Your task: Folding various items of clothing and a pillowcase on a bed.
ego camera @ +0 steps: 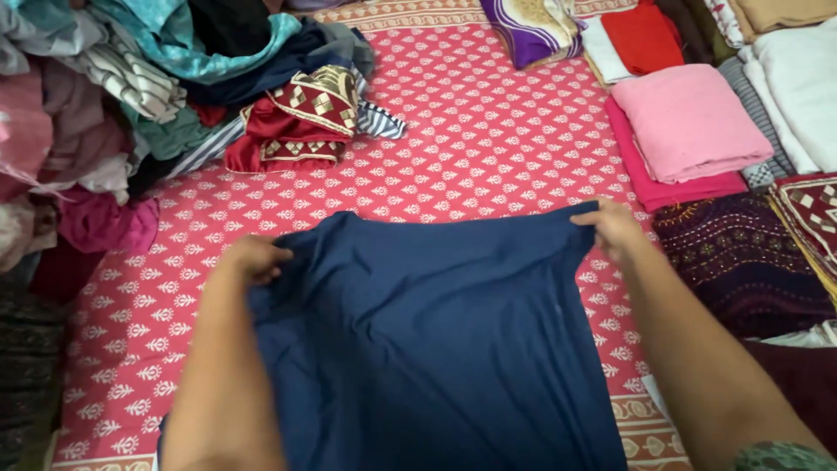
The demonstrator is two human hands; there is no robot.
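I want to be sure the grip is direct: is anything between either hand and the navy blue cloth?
Nothing visible. The left hand and right hand each pinch a far corner of the navy blue cloth directly, over the red patterned sheet.

Both hands, left and right, reach forward (fingers curled).

Navy garment – smooth matt cloth; bedsheet – printed cotton.
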